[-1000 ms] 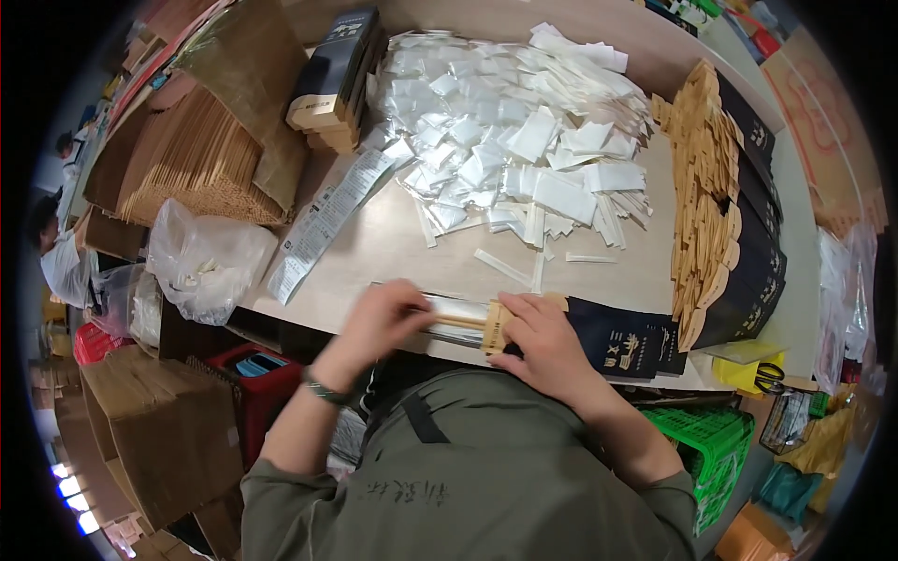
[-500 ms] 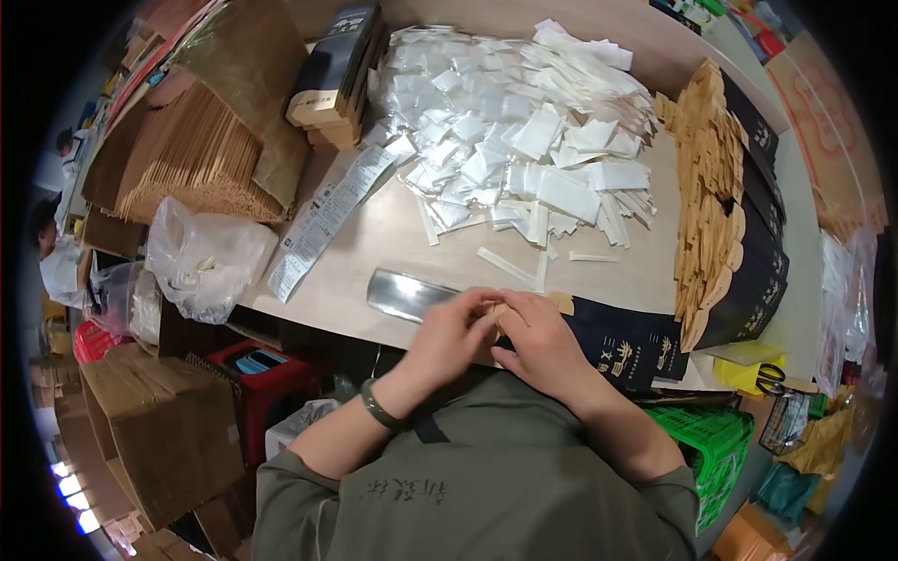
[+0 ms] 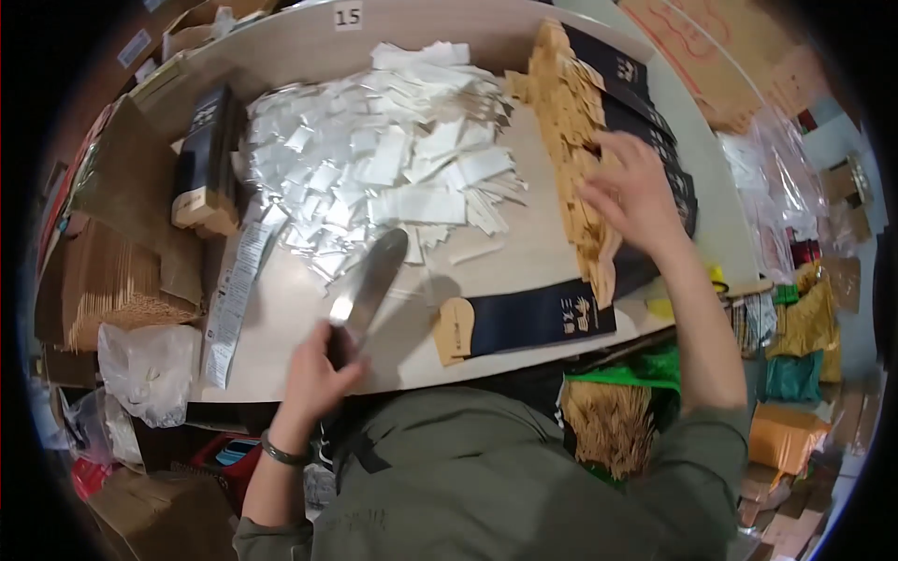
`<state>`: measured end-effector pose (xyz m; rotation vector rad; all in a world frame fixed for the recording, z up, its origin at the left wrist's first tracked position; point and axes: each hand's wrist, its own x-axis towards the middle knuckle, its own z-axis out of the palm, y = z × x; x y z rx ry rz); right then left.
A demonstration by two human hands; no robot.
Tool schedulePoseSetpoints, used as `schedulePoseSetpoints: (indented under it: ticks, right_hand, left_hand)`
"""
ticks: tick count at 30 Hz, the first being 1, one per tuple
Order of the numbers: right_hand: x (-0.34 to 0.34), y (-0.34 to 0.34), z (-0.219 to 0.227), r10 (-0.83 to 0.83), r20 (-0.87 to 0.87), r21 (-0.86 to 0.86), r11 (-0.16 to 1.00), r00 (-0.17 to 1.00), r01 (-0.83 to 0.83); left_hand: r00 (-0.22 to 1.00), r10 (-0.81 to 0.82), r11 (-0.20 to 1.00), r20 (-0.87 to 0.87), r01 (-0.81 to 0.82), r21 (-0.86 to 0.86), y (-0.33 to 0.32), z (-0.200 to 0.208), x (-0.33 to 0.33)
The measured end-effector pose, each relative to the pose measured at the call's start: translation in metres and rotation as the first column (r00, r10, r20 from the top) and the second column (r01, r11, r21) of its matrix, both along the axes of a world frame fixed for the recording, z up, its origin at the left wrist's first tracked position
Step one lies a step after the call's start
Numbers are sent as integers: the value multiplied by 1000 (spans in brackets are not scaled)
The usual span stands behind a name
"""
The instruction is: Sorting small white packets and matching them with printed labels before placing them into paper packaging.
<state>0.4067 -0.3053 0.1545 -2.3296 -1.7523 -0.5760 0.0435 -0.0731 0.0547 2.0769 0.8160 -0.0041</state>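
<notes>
Your hands, together at the front edge of the desk (image 3: 281, 313) half a second ago, are now well apart. The silver strip, which lay there, now slants from the fingers of your left hand (image 3: 313, 379) toward the white packets (image 3: 374, 164). Your right hand (image 3: 641, 201) is over the row of kraft-ended sleeves (image 3: 569, 140), uncovering the front navy sleeve's (image 3: 524, 321) kraft end.

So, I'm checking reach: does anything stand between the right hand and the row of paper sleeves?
Nothing visible: the right hand is over the paper sleeves, though I can't tell whether it touches them.
</notes>
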Motion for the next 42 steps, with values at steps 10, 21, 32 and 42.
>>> schedulePoseSetpoints:
  ticks: [10,21,32,42]
  right_hand:
    - [-151,37,-115,306,-329,-133,922,893,-365]
    - [-175,57,-129,-266,-701,-305,950,661,59]
    - [-78,66,-135,-226,-525,-247,963,820,107]
    - [-77,104,-106,-157,-820,-103,986,551,128]
  left_hand:
    - [904,-360,796,232,427,-429,-55,-1,27]
    - [975,-222,910,-24,216,354,-16,-19,-30]
    - [887,-396,758,238,169,630,34,-23,8]
    - [951,195,772,240,-300,561,80,-49,119]
